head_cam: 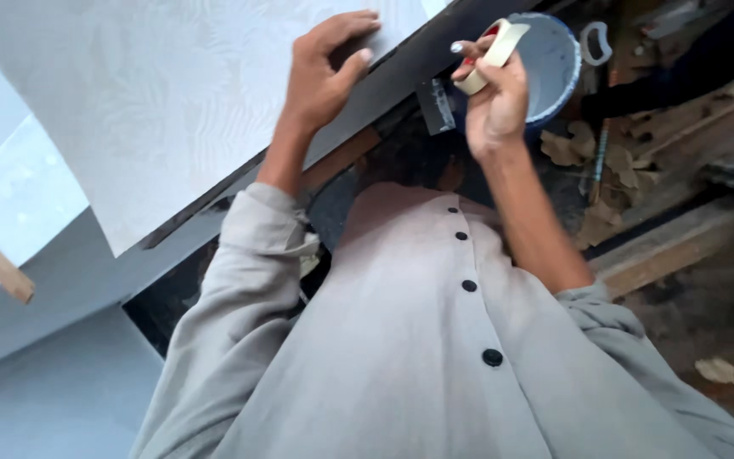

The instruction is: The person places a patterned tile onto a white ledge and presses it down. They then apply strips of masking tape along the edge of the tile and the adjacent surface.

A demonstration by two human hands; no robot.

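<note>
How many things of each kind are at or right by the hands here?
Hands: 2, left hand and right hand
Pale patterned sheet: 1
Cream roll of tape: 1
Round blue-rimmed white bucket: 1
Total: 5

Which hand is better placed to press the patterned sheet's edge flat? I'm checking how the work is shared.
Probably the left hand: its fingers already rest on the white patterned sheet near its edge. The right hand is off the sheet, holding a roll of tape.
</note>
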